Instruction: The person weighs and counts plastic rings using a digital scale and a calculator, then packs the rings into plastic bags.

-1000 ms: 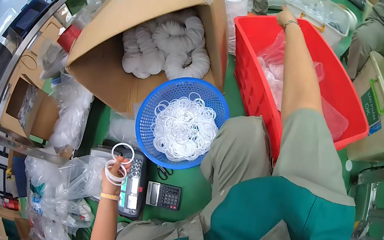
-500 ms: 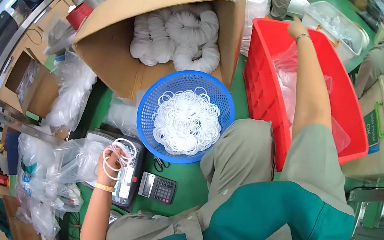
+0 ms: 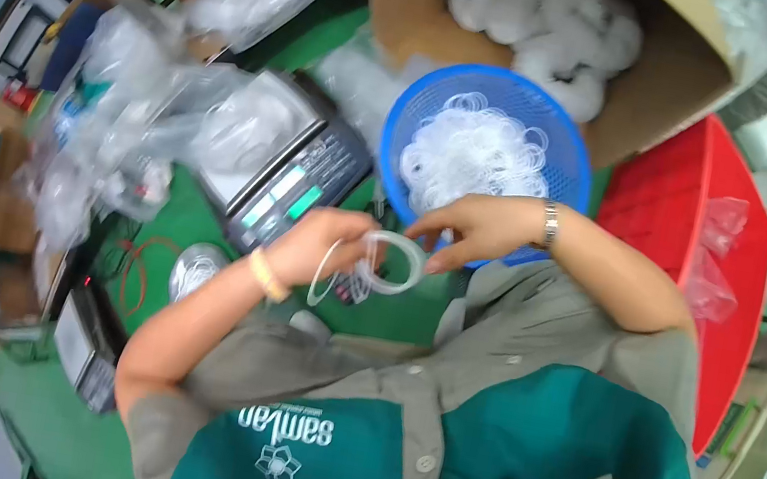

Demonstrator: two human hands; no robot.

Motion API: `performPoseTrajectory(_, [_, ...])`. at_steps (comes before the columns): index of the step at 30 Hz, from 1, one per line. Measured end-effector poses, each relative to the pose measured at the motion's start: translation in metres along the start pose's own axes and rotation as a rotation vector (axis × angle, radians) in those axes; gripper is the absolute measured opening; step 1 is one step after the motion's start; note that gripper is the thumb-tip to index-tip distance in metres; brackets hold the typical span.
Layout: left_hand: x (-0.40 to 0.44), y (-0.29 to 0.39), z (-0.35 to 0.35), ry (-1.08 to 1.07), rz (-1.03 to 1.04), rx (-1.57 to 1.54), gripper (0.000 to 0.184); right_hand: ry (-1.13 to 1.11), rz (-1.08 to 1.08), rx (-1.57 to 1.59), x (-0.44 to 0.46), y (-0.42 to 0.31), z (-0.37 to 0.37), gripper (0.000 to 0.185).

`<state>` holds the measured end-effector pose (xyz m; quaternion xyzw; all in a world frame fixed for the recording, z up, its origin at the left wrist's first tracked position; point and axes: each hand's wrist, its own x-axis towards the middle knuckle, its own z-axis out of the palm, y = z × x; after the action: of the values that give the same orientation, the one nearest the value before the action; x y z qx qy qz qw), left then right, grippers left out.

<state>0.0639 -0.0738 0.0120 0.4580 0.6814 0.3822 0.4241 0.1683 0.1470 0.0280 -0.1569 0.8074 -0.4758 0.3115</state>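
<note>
My left hand is closed on several thin white rings over my lap. Close to the right side of these rings is my right hand, its thumb and fingers apart and nothing visible between them. Behind the hands stands a blue basket holding a heap of loose white rings. A cardboard box beyond it contains bundled white rings. The calculator behind my left hand is mostly hidden.
A digital scale lies left of the basket, beside clear plastic bags. At the right is a red bin with clear plastic inside. A small device sits on the green floor at lower left.
My right hand has come from the red bin's far edge to beside the rings. My left hand still holds its rings, now nearer my right hand. The camera view has turned and shifted.
</note>
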Motion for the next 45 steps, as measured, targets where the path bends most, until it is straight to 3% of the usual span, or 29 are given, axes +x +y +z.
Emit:
performPoseTrajectory(3, [-0.012,-0.01,-0.003,0.013,-0.083,-0.069,0.013,0.409,0.018,-0.094,-0.009,0.028,-0.056,0.049])
performPoseTrajectory(4, [-0.017,-0.018,-0.006,0.016,-0.083,-0.19,0.012,0.661,0.148,0.045,-0.027,0.018,-0.085,0.052])
performPoseTrajectory(7, [-0.025,-0.024,-0.017,0.096,-0.248,-0.276,0.025,1.46,0.105,0.042,-0.106,0.018,-0.179,0.068])
performPoseTrajectory(8, [-0.026,-0.025,-0.019,0.103,-0.213,-0.306,0.026,1.603,0.146,-0.204,-0.14,0.03,-0.207,0.068])
performPoseTrajectory(9, [-0.026,-0.026,-0.021,0.114,-0.209,-0.321,0.026,1.824,-0.008,-0.027,-0.177,0.033,-0.228,0.055])
performPoseTrajectory(10, [-0.025,-0.027,-0.022,0.128,-0.21,-0.335,0.026,1.917,0.459,-0.553,-0.238,0.086,-0.292,0.019])
performPoseTrajectory(12, [-0.022,-0.025,-0.021,0.136,-0.211,-0.358,0.026,2.376,-0.201,0.229,-0.219,0.006,-0.246,0.019])
performPoseTrajectory(15, [-0.018,-0.018,-0.018,0.186,-0.193,-0.416,0.024,1.36,-0.71,0.438,-0.207,-0.011,-0.25,0.026])
performPoseTrajectory(17, [-0.015,-0.013,-0.015,0.229,-0.19,-0.442,0.024,1.589,-0.319,0.392,-0.145,-0.041,-0.207,0.038])
performPoseTrajectory(19, [-0.013,-0.005,-0.014,0.254,-0.173,-0.468,0.024,1.05,-0.191,0.064,-0.076,-0.059,-0.132,0.031])
performPoseTrajectory(20, [-0.014,-0.003,-0.014,0.26,-0.153,-0.469,0.024,0.761,0.027,0.121,-0.047,-0.071,-0.101,0.034])
performPoseTrajectory(21, [-0.015,-0.004,-0.013,0.27,-0.134,-0.461,0.025,0.551,0.064,0.113,-0.02,-0.053,-0.074,0.044])
performPoseTrajectory(24, [-0.023,-0.003,-0.013,0.312,-0.106,-0.428,0.026,0.2,0.028,0.242,0.042,-0.022,-0.013,0.036])
performPoseTrajectory(25, [-0.027,-0.006,-0.014,0.323,-0.107,-0.425,0.026,0.132,0.134,0.243,0.05,-0.031,-0.005,0.025])
performPoseTrajectory(28, [-0.039,-0.02,-0.015,0.335,-0.071,-0.381,0.023,0.09,0.071,0.501,0.073,-0.024,0.017,0.015])
performPoseTrajectory(29, [-0.042,-0.021,-0.02,0.288,-0.041,-0.192,0.021,0.084,0.094,0.512,0.078,-0.022,0.022,0.015])
performPoseTrajectory(31, [-0.05,-0.037,-0.011,0.313,-0.058,-0.386,0.018,0.031,0.152,0.568,0.083,-0.023,0.033,0.015])
performPoseTrajectory(34, [-0.063,-0.067,-0.005,0.21,-0.156,-0.437,0.017,-0.023,0.202,0.761,0.089,-0.024,0.047,0.014])
performPoseTrajectory(45, [-0.088,-0.109,-0.01,0.12,-0.279,-0.506,0.015,-0.04,0.233,0.662,0.136,-0.013,0.08,0.016])
